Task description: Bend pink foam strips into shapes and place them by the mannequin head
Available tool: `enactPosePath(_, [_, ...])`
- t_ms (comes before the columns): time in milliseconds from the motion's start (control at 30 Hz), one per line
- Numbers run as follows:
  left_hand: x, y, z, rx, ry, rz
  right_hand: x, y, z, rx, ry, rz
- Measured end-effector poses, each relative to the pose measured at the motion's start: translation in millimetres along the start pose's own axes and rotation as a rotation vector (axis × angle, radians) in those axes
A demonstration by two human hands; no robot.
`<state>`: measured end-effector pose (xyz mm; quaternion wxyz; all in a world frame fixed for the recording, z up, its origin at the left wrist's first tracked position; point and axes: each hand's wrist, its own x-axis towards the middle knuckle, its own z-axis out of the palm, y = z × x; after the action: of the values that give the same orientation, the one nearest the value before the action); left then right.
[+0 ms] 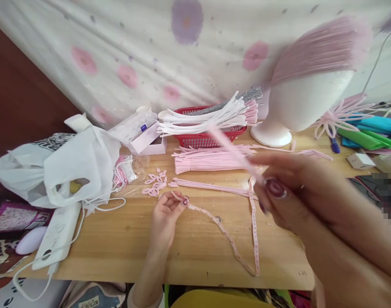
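My left hand (165, 216) is over the wooden table with its fingers pinched on one end of a pink measuring tape (255, 231). The tape droops in a loop across the tabletop and rises again toward my right hand. Close to the camera, my right hand (298, 209) pinches a pink pipe cleaner (229, 147), blurred and pointing up to the left. Whether the right fingers also hold the tape is hidden. Behind the hands lie a thick bundle of pink pipe cleaners (208, 163) and a few loose ones (211, 185). Small pink looped pieces (156, 182) are piled near my left hand.
A red basket (195, 140) carries white, silver and pink pipe cleaners. Right of it stands a white foam head (311, 100) covered with pink strands. On the left are a white plastic bag (82, 162), a power strip (58, 235) and its cord. Pink looped flowers (336, 115) lie far right.
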<state>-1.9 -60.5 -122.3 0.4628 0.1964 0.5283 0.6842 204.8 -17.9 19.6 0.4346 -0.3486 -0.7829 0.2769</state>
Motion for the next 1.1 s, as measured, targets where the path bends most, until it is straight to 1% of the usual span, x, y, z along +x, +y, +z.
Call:
enactPosePath(67, [-3, 1, 5.6, -0.04, -0.03, -0.01, -11, 10, 6, 0.044, -0.066, 0.134])
enactPosePath(100, [-5, 2, 9.2, -0.058, -0.054, -0.017, -15, 20, 14, 0.118, -0.143, 0.255])
enactPosePath(133, [-7, 3, 13.4, -0.072, -0.08, -0.024, -18, 32, 24, 0.211, -0.208, 0.37])
enactPosePath(167, [-10, 5, 18.1, -0.099, -0.112, -0.035, -21, 44, 35, 0.297, -0.247, 0.468])
enactPosePath(233, [-15, 12, 28.5, -0.228, -0.189, -0.096, -26, 63, 57, 0.487, -0.344, 0.589])
enactPosePath(300, [-19, 19, 38.8, -0.421, -0.269, -0.203, -31, 73, 73, 0.635, -0.45, 0.624])
enactPosePath(367, [-22, 26, 47.7, -0.581, -0.322, -0.284, -36, 76, 81, 0.731, -0.522, 0.601])
enactPosePath(400, [-22, 28, 51.3, -0.616, -0.331, -0.289, -40, 77, 82, 0.758, -0.547, 0.581])
enactPosePath(433, [-21, 31, 54.3, -0.631, -0.333, -0.27, -43, 77, 81, 0.767, -0.576, 0.568])
enactPosePath(500, [-18, 35, 57.8, -0.626, -0.324, -0.186, -51, 81, 76, 0.724, -0.66, 0.582])
enactPosePath(567, [-10, 40, 56.8, -0.584, -0.279, -0.067, -55, 86, 67, 0.62, -0.747, 0.651])
enactPosePath(600, [-5, 42, 54.3, -0.556, -0.237, 0.003, -56, 89, 60, 0.553, -0.753, 0.683])
enactPosePath(633, [0, 46, 50.4, -0.519, -0.183, 0.077, -56, 92, 51, 0.481, -0.723, 0.692])
enactPosePath(667, [6, 49, 45.3, -0.473, -0.116, 0.163, -54, 93, 41, 0.394, -0.65, 0.679])
enactPosePath(733, [16, 55, 33.4, -0.375, 0.023, 0.346, -50, 94, 20, 0.18, -0.439, 0.555])
enactPosePath(767, [20, 57, 27.5, -0.338, 0.075, 0.422, -48, 93, 9, 0.06, -0.352, 0.49])
enactPosePath(800, [22, 58, 22.6, -0.312, 0.107, 0.465, -47, 91, -1, -0.033, -0.314, 0.447])
enactPosePath(867, [24, 56, 16.4, -0.279, 0.14, 0.462, -49, 88, -16, -0.156, -0.309, 0.402])
enactPosePath(933, [21, 50, 16.2, -0.229, 0.198, 0.405, -55, 84, -23, -0.195, -0.325, 0.384])
enactPosePath(1033, [14, 35, 23.8, -0.153, 0.309, 0.334, -62, 78, -21, -0.129, -0.249, 0.372])
enactPosePath(1100, [7, 26, 31.5, -0.133, 0.303, 0.283, -62, 73, -13, -0.015, -0.228, 0.395])
